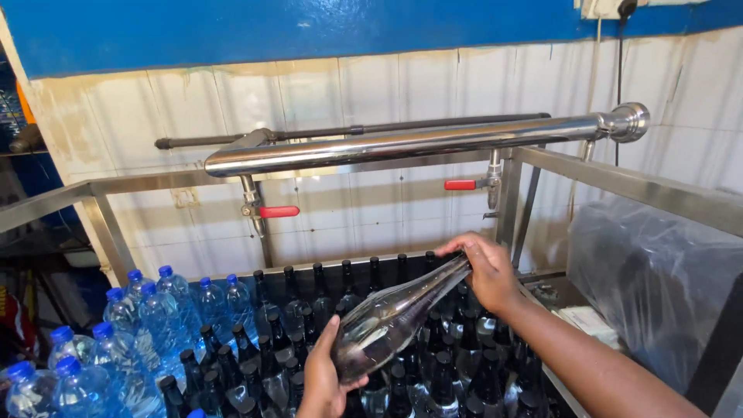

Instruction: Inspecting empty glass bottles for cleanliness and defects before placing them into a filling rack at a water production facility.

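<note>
A clear bottle (391, 319) is held tilted above the rows of black-capped bottles (309, 340): its base is cupped by the left hand (325, 379), its neck is gripped by the right hand's (487, 271) fingers. If the wet plastic slips, the rows below may be knocked over.

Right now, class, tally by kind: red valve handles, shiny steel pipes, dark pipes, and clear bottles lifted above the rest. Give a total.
Red valve handles: 2
Shiny steel pipe: 1
Dark pipe: 1
Lifted clear bottle: 1
Total: 5
</note>
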